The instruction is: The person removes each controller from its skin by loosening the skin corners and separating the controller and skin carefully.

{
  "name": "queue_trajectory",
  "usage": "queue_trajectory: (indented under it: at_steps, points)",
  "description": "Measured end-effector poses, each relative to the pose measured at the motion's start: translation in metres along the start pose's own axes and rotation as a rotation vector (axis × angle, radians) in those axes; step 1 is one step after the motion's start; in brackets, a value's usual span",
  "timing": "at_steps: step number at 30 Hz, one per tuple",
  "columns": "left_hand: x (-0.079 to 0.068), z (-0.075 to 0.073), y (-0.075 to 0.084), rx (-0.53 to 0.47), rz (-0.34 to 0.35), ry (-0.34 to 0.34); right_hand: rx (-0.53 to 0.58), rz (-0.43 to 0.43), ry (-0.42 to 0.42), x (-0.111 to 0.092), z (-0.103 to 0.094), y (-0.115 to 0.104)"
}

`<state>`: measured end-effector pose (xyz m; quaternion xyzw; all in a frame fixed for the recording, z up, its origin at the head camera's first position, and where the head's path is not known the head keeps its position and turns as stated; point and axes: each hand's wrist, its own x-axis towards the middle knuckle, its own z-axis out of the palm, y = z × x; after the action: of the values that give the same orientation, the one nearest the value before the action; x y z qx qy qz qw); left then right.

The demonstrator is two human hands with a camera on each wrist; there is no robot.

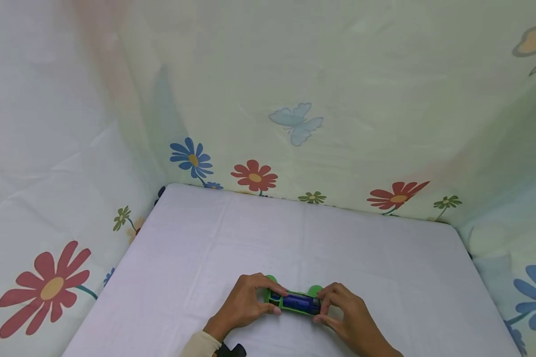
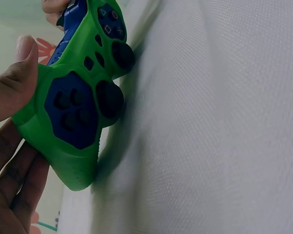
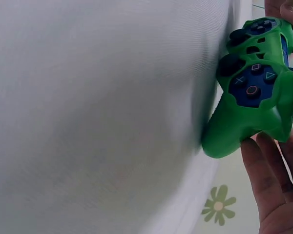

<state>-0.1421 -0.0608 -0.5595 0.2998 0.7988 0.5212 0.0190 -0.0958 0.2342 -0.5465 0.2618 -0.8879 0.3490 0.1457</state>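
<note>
A blue game controller (image 1: 301, 303) in a green rubbery cover (image 2: 73, 175) is held between two hands, low over the white tabletop. Its button side tilts down toward the cloth, and the two dark thumbsticks (image 2: 110, 100) come close to it. My left hand (image 1: 246, 303) pinches the left end, thumb on the near side and fingers on the far side. At the opposite end my right hand (image 1: 349, 312) grips the cover between thumb and fingers. Face buttons (image 3: 253, 84) with coloured symbols show in the right wrist view. In the head view the blue casing shows through the cover's opening.
A white cloth-covered table (image 1: 362, 248) spreads out around the hands. Behind it and at both sides hangs a pale curtain (image 1: 232, 74) printed with flowers and butterflies. A black wrist-worn device (image 1: 232, 350) sits by the left sleeve (image 1: 201, 345).
</note>
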Motion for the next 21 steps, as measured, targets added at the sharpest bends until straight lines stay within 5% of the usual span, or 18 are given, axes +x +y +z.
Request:
queue_trajectory:
  at_steps: [5, 16, 21]
  points:
    - [-0.002, 0.002, -0.001, -0.025, 0.004, 0.000, 0.058, 0.060, -0.031, 0.000, 0.003, 0.003]
    - [-0.001, 0.000, 0.000, -0.010, 0.016, -0.004, -0.096, 0.038, -0.042, 0.001, 0.013, 0.005]
    - [0.006, -0.008, -0.002, 0.011, 0.035, -0.088, -0.101, 0.055, -0.014, 0.001, 0.018, 0.006]
